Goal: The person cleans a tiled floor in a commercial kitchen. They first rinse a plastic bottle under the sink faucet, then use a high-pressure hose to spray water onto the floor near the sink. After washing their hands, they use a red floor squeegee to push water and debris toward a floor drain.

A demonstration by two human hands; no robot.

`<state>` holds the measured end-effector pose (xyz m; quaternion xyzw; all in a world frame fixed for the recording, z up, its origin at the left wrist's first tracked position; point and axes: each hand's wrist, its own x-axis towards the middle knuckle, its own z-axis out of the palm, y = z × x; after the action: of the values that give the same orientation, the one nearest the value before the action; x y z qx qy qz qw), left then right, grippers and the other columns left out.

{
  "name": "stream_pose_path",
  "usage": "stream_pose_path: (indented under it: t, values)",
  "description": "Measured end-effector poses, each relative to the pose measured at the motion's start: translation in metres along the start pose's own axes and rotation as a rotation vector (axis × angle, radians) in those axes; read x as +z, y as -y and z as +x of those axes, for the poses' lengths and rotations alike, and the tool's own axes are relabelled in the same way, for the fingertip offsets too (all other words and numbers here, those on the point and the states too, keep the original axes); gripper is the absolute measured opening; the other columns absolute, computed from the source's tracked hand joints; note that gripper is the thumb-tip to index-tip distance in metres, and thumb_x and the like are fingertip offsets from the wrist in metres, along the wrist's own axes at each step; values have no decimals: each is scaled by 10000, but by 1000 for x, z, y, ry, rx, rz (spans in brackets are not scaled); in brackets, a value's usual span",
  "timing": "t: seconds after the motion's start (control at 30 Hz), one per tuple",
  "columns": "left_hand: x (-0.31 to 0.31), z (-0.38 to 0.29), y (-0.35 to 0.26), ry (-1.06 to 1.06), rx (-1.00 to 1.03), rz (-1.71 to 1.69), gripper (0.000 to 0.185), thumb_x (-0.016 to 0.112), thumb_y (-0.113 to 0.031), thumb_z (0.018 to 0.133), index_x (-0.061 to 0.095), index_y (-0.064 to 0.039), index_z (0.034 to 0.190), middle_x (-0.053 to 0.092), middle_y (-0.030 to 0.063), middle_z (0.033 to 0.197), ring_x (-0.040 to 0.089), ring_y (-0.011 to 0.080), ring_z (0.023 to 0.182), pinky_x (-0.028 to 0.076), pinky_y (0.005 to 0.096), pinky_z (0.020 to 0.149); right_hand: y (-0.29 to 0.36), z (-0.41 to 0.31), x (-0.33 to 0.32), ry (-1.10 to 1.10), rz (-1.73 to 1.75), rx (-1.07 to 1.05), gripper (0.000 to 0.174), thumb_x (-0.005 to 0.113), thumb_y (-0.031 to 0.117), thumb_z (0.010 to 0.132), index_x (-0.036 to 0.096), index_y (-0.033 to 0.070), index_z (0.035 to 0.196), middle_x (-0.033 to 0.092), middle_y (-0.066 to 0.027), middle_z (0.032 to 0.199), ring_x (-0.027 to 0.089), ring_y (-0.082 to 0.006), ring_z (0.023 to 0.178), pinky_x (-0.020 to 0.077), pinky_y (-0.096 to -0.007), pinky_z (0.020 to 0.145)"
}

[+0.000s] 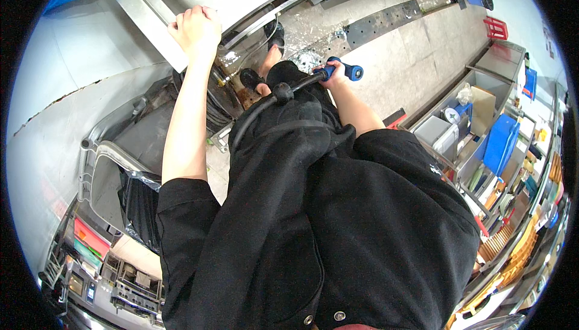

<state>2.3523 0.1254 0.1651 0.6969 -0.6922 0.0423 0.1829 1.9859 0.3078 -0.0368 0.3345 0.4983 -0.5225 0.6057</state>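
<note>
My right hand [334,76] is wrapped around a blue-and-black spray gun [352,72] in front of my thighs. From it a black rubber hose [253,114], with a black ball stopper [283,94] on it, curves across my leg to the left. My left hand [197,28] is a loose fist at the front rim of a stainless steel sink [149,18]. Its fingers are curled, and I see nothing in them. The palm side is hidden.
A grey wheeled bin [102,185] with a black liner stands at my left, near coiled hose [220,113]. A perforated drain cover [384,25] crosses the wet floor. Steel counters [488,79] at right hold blue and grey tubs. A red stool [496,28] is farther off.
</note>
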Motion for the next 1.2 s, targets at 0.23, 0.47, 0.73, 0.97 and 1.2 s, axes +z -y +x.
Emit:
stream_pose_path:
  t: [0.23,0.47,0.73,0.97,1.2]
  values:
    - [-7,2,2,71,-17,-22,334,484,-308,927,729,-81,911,721,87,970,625,271,1021,361,493,989,4,4,4,34,0,6,257,556,150,682,417,32,862,516,-125,728,544,-286,638,532,-482,669]
    - [-3,1,5,27,9,-45,322,496,-302,920,733,-85,907,723,89,952,627,266,996,366,481,980,0,-4,-1,35,30,-33,315,559,125,637,368,-7,849,462,-152,782,496,-295,648,502,-463,712]
    - [-1,0,8,-65,28,-51,268,560,-264,890,738,-68,851,726,99,865,635,272,911,390,462,925,8,-25,10,93,25,-75,251,582,131,626,425,0,772,503,-142,699,537,-329,677,512,-515,887]
    - [-1,0,10,3,21,-51,327,491,-309,933,733,-90,922,725,95,933,633,274,978,371,481,961,0,-35,8,108,-4,-91,293,580,147,617,425,-12,807,504,-151,740,539,-343,725,498,-544,928]
    - [2,2,7,-8,2,-85,320,501,-305,929,728,-84,886,724,92,914,631,273,962,365,478,970,3,-21,8,67,32,-16,296,602,133,602,439,-31,786,509,-168,753,528,-322,717,498,-469,836]
